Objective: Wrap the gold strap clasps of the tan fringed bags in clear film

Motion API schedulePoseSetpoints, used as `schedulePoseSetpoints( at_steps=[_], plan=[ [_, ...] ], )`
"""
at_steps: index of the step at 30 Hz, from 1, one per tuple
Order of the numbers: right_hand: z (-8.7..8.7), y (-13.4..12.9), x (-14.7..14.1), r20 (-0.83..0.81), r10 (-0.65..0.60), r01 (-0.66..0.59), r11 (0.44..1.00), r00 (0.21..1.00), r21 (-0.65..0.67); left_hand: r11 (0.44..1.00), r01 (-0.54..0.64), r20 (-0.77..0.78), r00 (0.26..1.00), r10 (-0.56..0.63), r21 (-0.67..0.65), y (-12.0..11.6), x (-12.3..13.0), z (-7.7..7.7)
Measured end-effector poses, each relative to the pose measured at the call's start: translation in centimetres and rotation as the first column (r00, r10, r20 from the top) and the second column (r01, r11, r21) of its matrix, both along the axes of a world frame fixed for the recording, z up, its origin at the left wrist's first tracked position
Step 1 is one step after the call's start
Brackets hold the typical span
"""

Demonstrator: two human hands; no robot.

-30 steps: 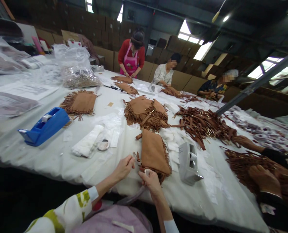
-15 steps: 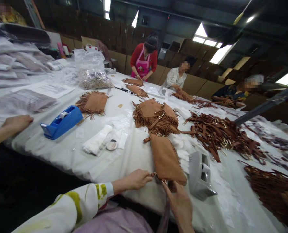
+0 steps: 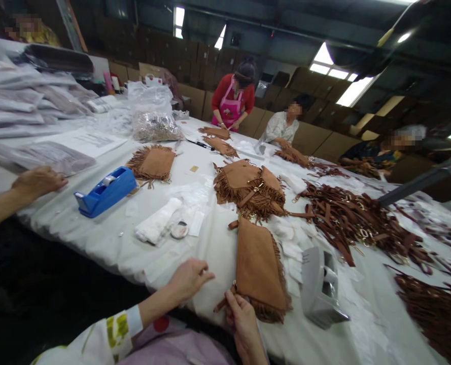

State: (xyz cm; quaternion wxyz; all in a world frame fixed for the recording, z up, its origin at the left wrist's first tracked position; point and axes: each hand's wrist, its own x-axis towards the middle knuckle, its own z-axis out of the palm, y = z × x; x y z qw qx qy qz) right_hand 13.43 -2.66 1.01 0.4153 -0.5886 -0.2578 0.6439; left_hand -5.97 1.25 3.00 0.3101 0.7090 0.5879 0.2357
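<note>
working at bag (image 3: pixel 261 268), flat near desk (image 3: pixel 214 242) edge. pinching tab (image 3: pixel 220 305) by near left corner with fingers of right hand (image 3: pixel 243 318); left hand (image 3: pixel 190 279) just beside, with fingers loosely bent, apparently empty. judging tab joined, not yet released. beyond: bag pile (image 3: pixel 250 186), finish unclear.

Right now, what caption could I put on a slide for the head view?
The right hand pinches a brown tab beside a fringed bag; the left hand is nearby, apart from both.
</note>
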Motion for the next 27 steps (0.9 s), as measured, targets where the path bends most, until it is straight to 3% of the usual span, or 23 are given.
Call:
schedulePoseSetpoints(
  at_steps=[2, 5, 8, 14, 19, 24, 27],
  plan=[
    [-0.2, -0.4, 0.2, 0.014, 0.030, -0.030, 1.000, 0.999, 0.000, 0.958, -0.244, -0.206, 0.940, 0.271, 0.150, 1.1, -3.2, -0.6],
    [-0.2, -0.7, 0.4, -0.008, 0.038, -0.038, 0.999, 0.999, -0.006, 0.917, -0.345, -0.382, 0.835, 0.397, 0.200, 2.4, -6.6, -2.0],
    [-0.2, -0.7, 0.3, -0.016, 0.010, -0.010, 1.000, 1.000, -0.006, 0.932, -0.321, -0.379, 0.852, 0.362, 0.169, 3.4, -7.7, -2.6],
    [-0.6, -0.9, 0.5, 0.004, 0.014, -0.014, 1.000, 1.000, 0.001, 0.957, -0.291, -0.269, 0.922, 0.277, -0.012, 5.5, -8.0, -1.3],
    [-0.9, -1.1, 0.5, 0.034, 0.038, -0.039, 0.999, 0.999, 0.017, 0.952, -0.288, -0.226, 0.939, 0.258, -0.108, 5.4, -7.9, -1.9],
    [-0.8, -1.0, 0.5, 0.047, 0.064, -0.065, 0.998, 0.997, 0.020, 0.962, -0.205, 0.027, 0.977, 0.213, -0.180, 6.4, -5.9, -2.5],
    [-1.0, -1.0, 0.6, 0.052, 0.067, -0.068, 0.998, 0.996, 0.015, 0.968, -0.122, 0.219, 0.961, 0.171, -0.221, 7.7, -4.5, -2.1]
  ],
)
